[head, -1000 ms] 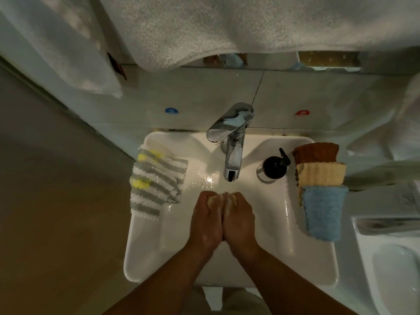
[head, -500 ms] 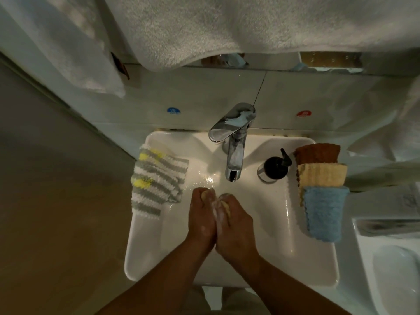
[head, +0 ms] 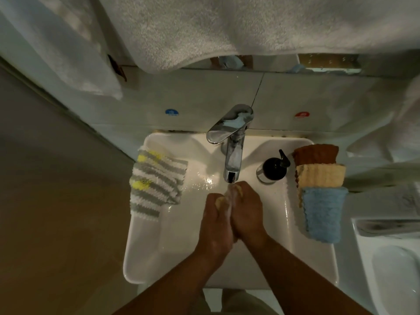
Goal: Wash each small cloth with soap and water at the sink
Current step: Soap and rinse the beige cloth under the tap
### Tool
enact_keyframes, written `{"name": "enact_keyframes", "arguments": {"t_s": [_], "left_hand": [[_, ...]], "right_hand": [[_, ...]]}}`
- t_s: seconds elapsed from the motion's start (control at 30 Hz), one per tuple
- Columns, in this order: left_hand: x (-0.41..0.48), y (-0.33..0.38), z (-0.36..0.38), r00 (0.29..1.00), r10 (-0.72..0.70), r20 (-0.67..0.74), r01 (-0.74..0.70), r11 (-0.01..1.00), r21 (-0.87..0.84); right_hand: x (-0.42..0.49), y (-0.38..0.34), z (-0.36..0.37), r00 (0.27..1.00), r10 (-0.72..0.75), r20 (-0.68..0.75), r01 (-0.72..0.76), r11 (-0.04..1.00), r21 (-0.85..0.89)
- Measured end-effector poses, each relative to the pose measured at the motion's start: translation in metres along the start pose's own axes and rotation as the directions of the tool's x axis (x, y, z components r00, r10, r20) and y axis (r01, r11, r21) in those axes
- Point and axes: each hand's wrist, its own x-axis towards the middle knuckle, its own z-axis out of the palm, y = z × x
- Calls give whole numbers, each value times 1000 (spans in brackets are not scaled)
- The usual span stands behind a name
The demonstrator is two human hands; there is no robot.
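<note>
1. Reaching in from the near edge, two bare forearms meet over the middle of the basin.
2. Left hand (head: 214, 221): fingers curled, pressed against the right hand and gripping a small yellowish cloth (head: 219, 202) between the two.
3. Right hand (head: 247, 214): fingers curled round the same cloth, set slightly farther than the left hand, just below the spout. Pale suds show along the seam between the hands.
4. Sink (head: 141, 258): white, rectangular, with a wet shine on the basin floor left of the spout.
5. Blue cloth (head: 321, 214): on the right rim, nearest of three overlapping cloths.
6. Striped cloth (head: 156, 183): grey, white and yellow, draped over the left rim.
7. Pale yellow cloth (head: 320, 176): right rim, just beyond the blue one.
8. Soap dispenser (head: 273, 168): dark, upright, between faucet and right-rim cloths.
9. Brown cloth (head: 314, 154): right rim, farthest of the three.
10. Faucet (head: 231, 155): chrome, single lever, centred at the far rim.
11. Blue sticker (head: 171, 112) and red sticker (head: 301, 114): on the far wall, either side of the faucet.
12. White towel (head: 227, 26): hanging across the top of the view.
</note>
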Motion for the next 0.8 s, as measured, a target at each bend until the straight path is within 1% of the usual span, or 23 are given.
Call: {"name": "enact_keyframes", "arguments": {"t_s": [0.03, 0.07, 0.1, 0.17, 0.23, 0.27, 0.3, 0.33, 0.37, 0.43, 0.47, 0.5, 0.57, 0.63, 0.7, 0.73, 0.77, 0.8], "left_hand": [[-3, -2, 1, 998, 45, 45, -47, 998, 41], [-1, -4, -1, 993, 86, 75, -93, 992, 81], [4, -4, -3, 990, 119, 73, -127, 986, 112], [19, -3, -11, 992, 123, -37, -117, 983, 140], [30, -1, -16, 988, 53, -142, -42, 996, 84], [30, -1, -15, 990, -6, -144, 9, 1000, 19], [25, 0, -12, 992, -56, -115, 52, 998, -39], [19, -1, -9, 994, -80, -73, 75, 995, -65], [11, -2, -7, 997, -74, -34, 72, 996, -56], [1, -3, -7, 999, 7, 47, -9, 1000, 26], [2, -3, -8, 995, 57, 82, -62, 996, 67], [7, -3, -11, 992, 97, 82, -105, 988, 109], [21, 0, -18, 990, 137, -33, -129, 974, 185], [36, 1, -23, 984, 103, -145, -74, 978, 197], [35, -2, -22, 990, 22, -139, -6, 993, 120], [30, -3, -19, 994, 2, -110, 6, 997, 78], [23, -3, -16, 997, 0, -74, 4, 999, 52], [16, -3, -13, 999, 11, -32, -10, 999, 45]], "right_hand": [[8, 4, -1, 997, 78, 13, -78, 996, 34], [7, 6, -1, 993, 118, 19, -119, 992, 53], [1, 6, 1, 992, 123, 23, -124, 991, 42], [-24, 1, 4, 998, 52, 45, -54, 998, 43], [-45, -7, 6, 993, -76, 87, 72, 996, 55], [-48, -11, 5, 986, -137, 90, 132, 990, 55], [-43, -12, 4, 983, -169, 76, 167, 985, 34], [-31, -8, 4, 984, -171, 43, 171, 985, 3], [-17, -5, 2, 992, -123, 15, 123, 992, -28], [3, 6, 2, 1000, 19, -11, -19, 1000, -18], [3, 11, 2, 998, 61, -13, -61, 998, -7], [-1, 13, 5, 998, 62, -12, -62, 998, -31], [-23, 9, 8, 999, -22, 26, 24, 997, -67], [-45, -1, 10, 989, -114, 89, 113, 993, 24], [-48, -10, 4, 980, -178, 87, 174, 983, 54], [-41, -11, 3, 977, -204, 62, 203, 979, 23], [-30, -10, 1, 980, -194, 43, 194, 981, -11], [-16, -7, 0, 989, -145, 25, 146, 988, -44]]}}
